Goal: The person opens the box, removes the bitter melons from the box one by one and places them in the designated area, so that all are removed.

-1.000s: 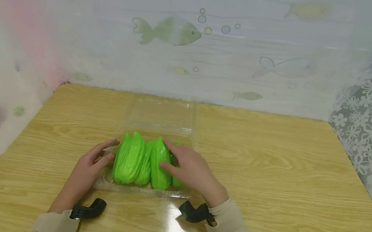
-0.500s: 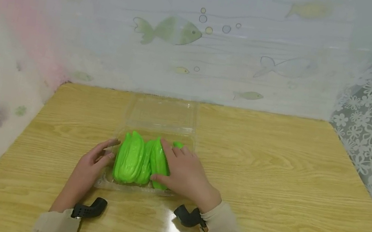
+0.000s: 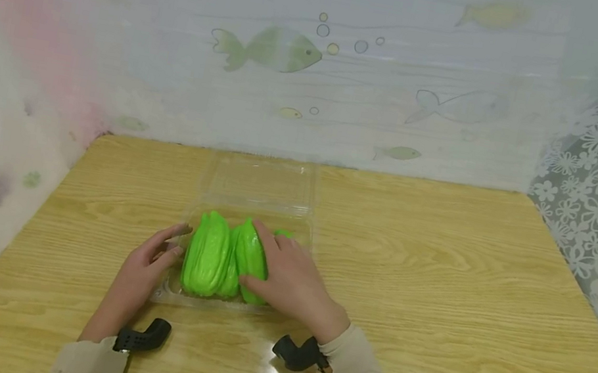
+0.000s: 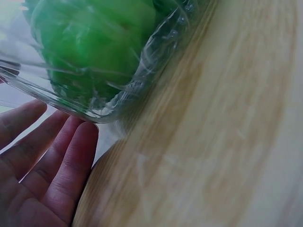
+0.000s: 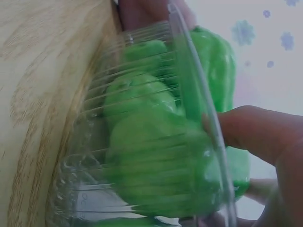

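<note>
Several glossy, bright green, ribbed fruit-like pieces [image 3: 205, 257] with pointed ends lie side by side in a clear plastic clamshell box [image 3: 165, 296], whose lid is laid back. My right hand [image 3: 297, 279] reaches over the box and grips the tilted green piece [image 3: 250, 258], thumb at its near end and fingers over its far right side. In the right wrist view, the thumb [image 5: 255, 130] bends over the box rim onto the green. My left hand [image 3: 141, 262] is at the box's left side; straight fingers [image 4: 78, 151] meet the lower edge in the left wrist view.
The transparent lid [image 3: 261, 180] lies toward the back wall [image 3: 373, 106], which has printed fish. The box rests on a wood-grain table [image 3: 437, 291]. Black wrist-worn devices [image 3: 147, 334] extend over the table near both sleeves.
My right hand has shifted a little left and nearer, bringing the green piece it grips against the pieces on the left. The left hand has stayed in place.
</note>
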Tool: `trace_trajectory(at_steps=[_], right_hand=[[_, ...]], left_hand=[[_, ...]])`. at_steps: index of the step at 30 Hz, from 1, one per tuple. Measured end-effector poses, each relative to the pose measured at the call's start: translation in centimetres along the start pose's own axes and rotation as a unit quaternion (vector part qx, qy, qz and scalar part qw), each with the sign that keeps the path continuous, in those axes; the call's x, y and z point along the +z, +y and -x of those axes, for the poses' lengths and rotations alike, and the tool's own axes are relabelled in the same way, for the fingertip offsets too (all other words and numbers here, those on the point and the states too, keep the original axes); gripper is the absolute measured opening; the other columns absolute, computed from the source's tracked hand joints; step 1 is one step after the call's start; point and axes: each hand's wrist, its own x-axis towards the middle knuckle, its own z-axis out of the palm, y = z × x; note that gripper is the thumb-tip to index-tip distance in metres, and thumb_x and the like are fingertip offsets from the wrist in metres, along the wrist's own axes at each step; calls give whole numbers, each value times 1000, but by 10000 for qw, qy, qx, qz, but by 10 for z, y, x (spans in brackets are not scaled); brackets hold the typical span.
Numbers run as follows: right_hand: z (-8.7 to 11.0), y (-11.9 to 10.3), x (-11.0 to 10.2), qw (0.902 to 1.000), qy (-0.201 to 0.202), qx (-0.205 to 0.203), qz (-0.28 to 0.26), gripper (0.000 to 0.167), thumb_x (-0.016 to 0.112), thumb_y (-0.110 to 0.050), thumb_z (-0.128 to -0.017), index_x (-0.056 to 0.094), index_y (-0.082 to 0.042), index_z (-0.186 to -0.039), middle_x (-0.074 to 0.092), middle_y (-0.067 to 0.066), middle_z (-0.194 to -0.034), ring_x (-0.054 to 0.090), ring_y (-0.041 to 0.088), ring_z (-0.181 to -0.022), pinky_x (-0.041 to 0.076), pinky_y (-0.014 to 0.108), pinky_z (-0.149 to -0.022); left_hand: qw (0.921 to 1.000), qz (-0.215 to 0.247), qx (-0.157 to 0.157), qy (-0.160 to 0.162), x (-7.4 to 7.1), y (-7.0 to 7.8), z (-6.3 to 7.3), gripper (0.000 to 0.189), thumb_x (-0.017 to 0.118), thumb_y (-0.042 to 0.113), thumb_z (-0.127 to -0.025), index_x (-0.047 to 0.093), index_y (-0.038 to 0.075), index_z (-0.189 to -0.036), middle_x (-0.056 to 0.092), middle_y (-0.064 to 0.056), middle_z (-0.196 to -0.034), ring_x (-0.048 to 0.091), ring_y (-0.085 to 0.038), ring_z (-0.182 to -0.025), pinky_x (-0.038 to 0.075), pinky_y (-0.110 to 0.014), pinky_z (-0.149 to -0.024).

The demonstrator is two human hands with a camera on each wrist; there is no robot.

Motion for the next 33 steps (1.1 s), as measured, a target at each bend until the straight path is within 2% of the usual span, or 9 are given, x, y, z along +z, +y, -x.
trace_trajectory(at_steps=[5,10,16,20,27,33], right_hand=[[-1,3,-5,9964,-86,99,-843,85,60,-46,-79,10,-24,-144,46,11,-127,50,24,-106,43,38,-82],[1,9,-13,9900,-55,239,-1389,84,59,-45,-80,5,-32,-143,37,8,-136,51,22,-102,45,38,-76],[2,17,-21,9846,152,369,-1704,83,60,-43,-79,7,-37,-142,37,1,-134,52,15,-89,46,30,-65],[3,20,-26,9811,174,397,-1887,82,61,-42,-79,9,-34,-143,40,3,-128,52,15,-83,46,27,-59],[4,25,-32,9754,288,394,-2149,81,62,-39,-80,11,-31,-143,38,2,-130,52,15,-91,47,28,-63],[4,28,-36,9608,446,369,-2713,79,62,-35,-81,11,-37,-141,39,1,-128,53,17,-92,49,27,-61]], left_hand=[[10000,77,36,1,0,2,1,40,45,28,-94,41,22,-134,42,0,-134,42,-25,-116,31,-50,-95],[10000,58,-5,6,0,2,2,40,45,28,-94,41,22,-134,43,0,-133,43,-25,-116,31,-51,-95],[10000,-10,12,50,0,3,4,40,46,29,-94,42,21,-133,43,2,-133,43,-24,-115,32,-51,-93],[10000,3,-4,29,-1,4,5,40,46,28,-94,42,21,-133,43,1,-133,43,-24,-116,32,-50,-94],[10000,10,4,18,-1,4,4,40,46,29,-94,42,20,-133,43,1,-133,43,-25,-116,31,-51,-94],[10000,35,42,22,-1,5,5,40,46,28,-94,41,21,-134,42,0,-134,41,-27,-118,30,-52,-94]])
